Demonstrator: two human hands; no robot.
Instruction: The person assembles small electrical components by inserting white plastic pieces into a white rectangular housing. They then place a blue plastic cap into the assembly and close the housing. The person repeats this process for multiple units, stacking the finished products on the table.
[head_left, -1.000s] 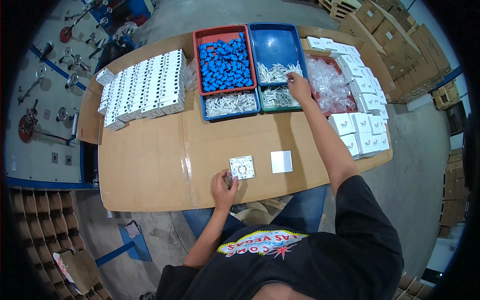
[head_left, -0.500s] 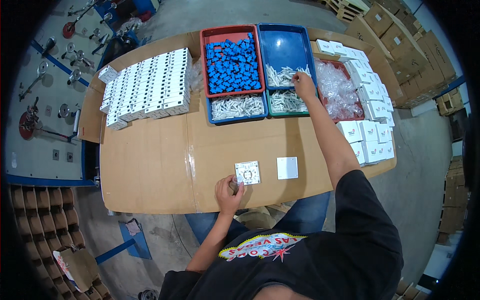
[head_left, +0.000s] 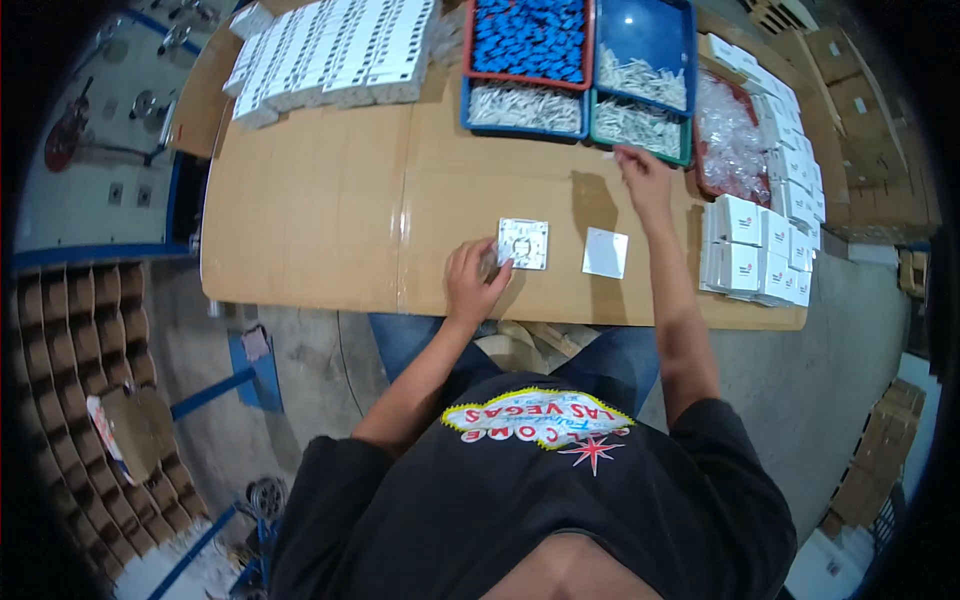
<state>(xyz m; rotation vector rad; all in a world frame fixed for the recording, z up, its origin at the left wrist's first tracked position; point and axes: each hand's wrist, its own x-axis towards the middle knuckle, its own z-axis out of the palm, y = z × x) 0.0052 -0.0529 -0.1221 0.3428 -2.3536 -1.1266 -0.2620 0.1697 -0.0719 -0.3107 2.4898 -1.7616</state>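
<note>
A white square plate [head_left: 524, 244] with openings and small details on its face lies near the table's front edge. My left hand [head_left: 473, 281] is at its left side, thumb on the near corner and forefinger by the left edge. Something greyish between thumb and forefinger is too unclear to name. Right of the plate lies a plain white square cover [head_left: 605, 253], untouched. My right hand [head_left: 646, 182] hovers over the table just in front of the green tray [head_left: 690, 150] of small white parts. Its fingertips pinch a small white part [head_left: 608, 155].
Behind stand a red tray [head_left: 592, 40] of blue pieces and blue trays [head_left: 525, 132] of white parts. Rows of white boxes [head_left: 340, 55] fill the back left. At right are a red tray [head_left: 706, 175] of clear plastic bags and stacked white boxes [head_left: 740, 220].
My right hand has come back toward me from the blue tray, a small white part now at its fingertips. My left hand stays by the plate. The view has tilted nearer my body.
</note>
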